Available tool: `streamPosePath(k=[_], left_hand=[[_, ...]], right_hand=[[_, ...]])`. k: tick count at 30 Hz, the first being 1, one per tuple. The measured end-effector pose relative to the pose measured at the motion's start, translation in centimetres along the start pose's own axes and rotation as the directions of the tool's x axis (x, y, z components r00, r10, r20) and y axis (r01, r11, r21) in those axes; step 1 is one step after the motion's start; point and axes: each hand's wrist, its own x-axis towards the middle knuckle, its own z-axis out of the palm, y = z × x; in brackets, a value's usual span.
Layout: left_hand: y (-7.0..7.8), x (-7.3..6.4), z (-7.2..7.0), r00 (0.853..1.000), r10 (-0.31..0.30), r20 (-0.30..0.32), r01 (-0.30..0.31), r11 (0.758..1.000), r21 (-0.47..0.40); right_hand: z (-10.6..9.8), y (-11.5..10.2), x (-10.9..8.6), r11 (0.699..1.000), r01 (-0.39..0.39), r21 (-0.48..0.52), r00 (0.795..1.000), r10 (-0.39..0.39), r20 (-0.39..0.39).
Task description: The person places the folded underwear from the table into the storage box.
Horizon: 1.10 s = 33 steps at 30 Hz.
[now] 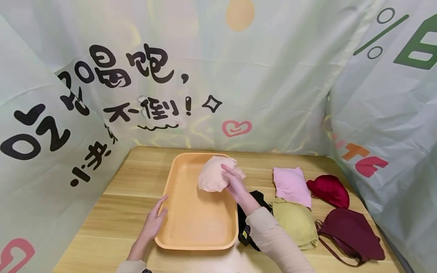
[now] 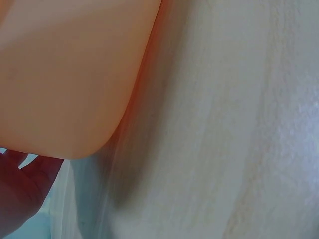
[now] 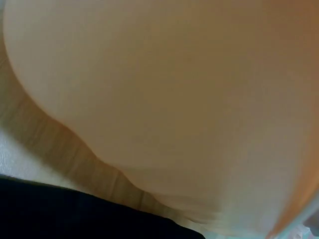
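Observation:
My right hand [image 1: 235,184] holds a folded pale pink bra [image 1: 215,174] above the upper right part of an orange plastic tray [image 1: 196,244]. Its fingers lie on the right side of the fabric. In the right wrist view the pale bra [image 3: 164,94] fills most of the picture and hides the fingers. At the tray's left rim, my left hand [image 1: 151,223] grips the edge; in the left wrist view the fingers [image 2: 45,169] reach under the tray's rim [image 2: 75,155].
Right of the tray lie a black garment [image 1: 257,197], partly under the right forearm, a pink folded garment [image 1: 291,185], an olive-yellow one [image 1: 295,223], a red shiny bra [image 1: 329,191] and a burgundy bra [image 1: 355,231] with straps. Printed curtains [image 1: 273,94] enclose the wooden table [image 1: 119,212].

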Motion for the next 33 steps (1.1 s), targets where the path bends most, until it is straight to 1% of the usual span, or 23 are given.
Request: streamPosePath(k=[7,10,15,17,20,24,25,27,28,31,32,33], left_hand=[[0.1,0.0,-0.1,1.000,0.004,-0.013,-0.004,1.000,0.008],[0.2,0.0,0.0,1.000,0.002,-0.027,-0.002,1.000,0.014],[0.1,0.0,0.3,1.000,-0.003,-0.011,0.003,1.000,0.001],[0.0,0.0,0.4,1.000,-0.004,-0.004,0.004,1.000,-0.003],[0.1,0.0,0.5,1.000,-0.005,-0.009,0.005,1.000,-0.009],[0.3,0.0,0.4,1.000,-0.003,-0.010,0.003,1.000,-0.008],[0.3,-0.1,0.3,1.000,-0.002,-0.009,0.002,1.000,-0.007],[0.4,-0.1,0.2,1.000,-0.003,-0.012,0.003,1.000,-0.006],[0.3,-0.1,0.2,1.000,-0.006,-0.015,0.006,1.000,-0.007],[0.3,-0.1,0.2,1.000,-0.006,-0.023,0.006,1.000,-0.004],[0.3,-0.1,0.2,1.000,-0.007,-0.026,0.007,1.000,-0.003],[0.3,-0.1,0.1,1.000,-0.007,-0.025,0.007,1.000,-0.005]], right_hand=[[0.7,0.9,0.4,0.999,-0.033,-0.024,0.999,0.034,0.043],[0.6,1.3,0.6,0.998,-0.044,-0.044,0.997,0.047,0.066],[0.0,2.0,0.9,0.993,-0.093,-0.075,0.990,0.100,0.099],[-0.3,2.1,0.8,0.988,-0.131,-0.085,0.987,0.138,0.086],[-0.4,2.1,0.7,0.980,-0.170,-0.105,0.981,0.178,0.071],[-0.4,2.2,0.6,0.974,-0.186,-0.127,0.979,0.195,0.056],[-0.8,2.6,1.0,0.976,-0.178,-0.127,0.980,0.188,0.067],[-1.4,3.5,1.9,0.977,-0.177,-0.118,0.981,0.185,0.059],[-2.5,4.5,3.0,0.980,-0.170,-0.106,0.981,0.178,0.076],[-4.7,6.9,5.6,0.976,-0.187,-0.115,0.979,0.195,0.063],[-4.9,7.3,6.1,0.970,-0.203,-0.133,0.977,0.210,0.037],[-4.9,7.0,5.8,0.968,-0.200,-0.150,0.977,0.209,0.042]])
